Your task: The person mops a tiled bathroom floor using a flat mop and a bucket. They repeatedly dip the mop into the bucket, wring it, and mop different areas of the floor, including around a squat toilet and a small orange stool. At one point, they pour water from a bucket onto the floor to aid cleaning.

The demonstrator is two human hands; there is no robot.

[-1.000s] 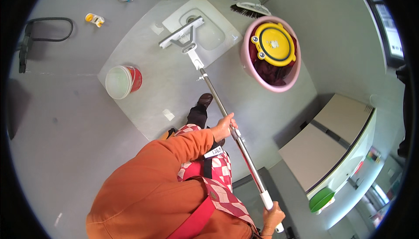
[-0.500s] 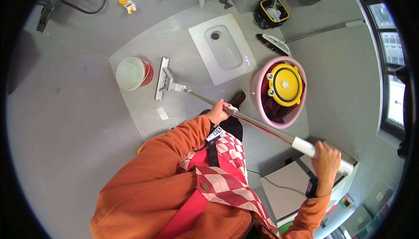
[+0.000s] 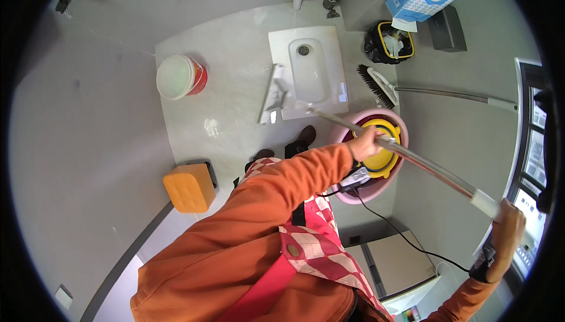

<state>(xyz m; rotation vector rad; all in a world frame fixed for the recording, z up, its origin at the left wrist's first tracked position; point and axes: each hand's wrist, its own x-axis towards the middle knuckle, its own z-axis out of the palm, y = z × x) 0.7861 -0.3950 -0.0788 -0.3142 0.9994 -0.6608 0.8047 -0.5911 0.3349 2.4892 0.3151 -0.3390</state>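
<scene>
Both my hands are wrapped round the long pole of a flat mop (image 3: 432, 172). My left hand (image 3: 367, 144) grips its middle, above the pink tub (image 3: 366, 195). At the far right, my right hand (image 3: 509, 228) closes on the white grip end, in front of the window. The mop head (image 3: 273, 93), grey-white and smeared by motion, is at the left edge of the white squat toilet (image 3: 338, 69). In the tub, dark red cloth lies under a yellow basin (image 3: 382, 164), partly covered by my left hand and the pole.
Left on the floor stands a white-and-red bucket (image 3: 175, 77); an orange stool (image 3: 189, 189) is nearer. Right of the toilet are a broom (image 3: 379, 85) leaning along the wall and a black-bagged bin (image 3: 376, 48). A whitish cabinet (image 3: 400, 261) stands near right.
The mop head has moved right, from beside the bucket to the toilet's left edge. Both hands have shifted right with the pole. The view has shifted too, and the orange stool now shows.
</scene>
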